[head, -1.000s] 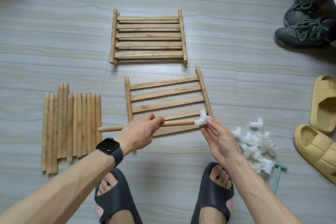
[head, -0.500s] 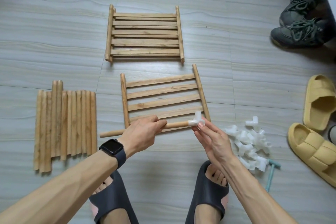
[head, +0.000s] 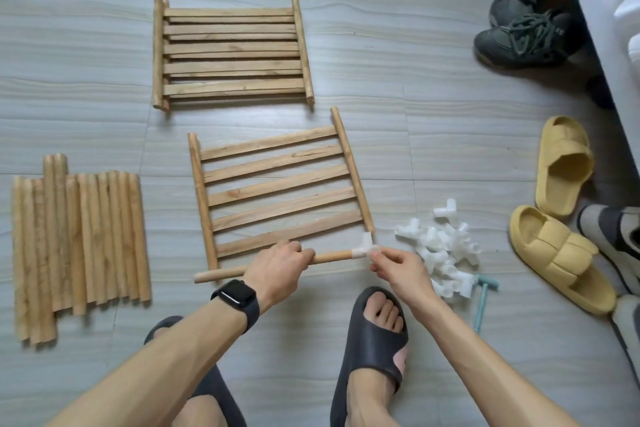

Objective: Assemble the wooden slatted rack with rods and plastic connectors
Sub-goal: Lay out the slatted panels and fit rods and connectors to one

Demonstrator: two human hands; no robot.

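My left hand (head: 275, 269) grips a wooden rod (head: 332, 256) that lies almost level just in front of a slatted wooden panel (head: 277, 196) on the floor. A white plastic connector (head: 363, 247) caps the rod's right end and sits at the near end of the panel's right rail. My right hand (head: 398, 269) pinches that connector with its fingertips. A heap of white connectors (head: 440, 246) lies to the right of my right hand. Farther off rests a stack of slatted panels (head: 230, 50). Several loose rods (head: 78, 243) lie side by side at the left.
A light blue mallet (head: 483, 300) lies by the connector heap. Yellow slippers (head: 561, 211) and dark sneakers (head: 526, 15) sit at the right beside a white furniture edge (head: 599, 28). My feet in black slides (head: 375, 340) are just below my hands.
The rod with its connector has moved right and toward the near end of the panel's right rail. My right hand has gone from loosely touching the connector to pinching it.
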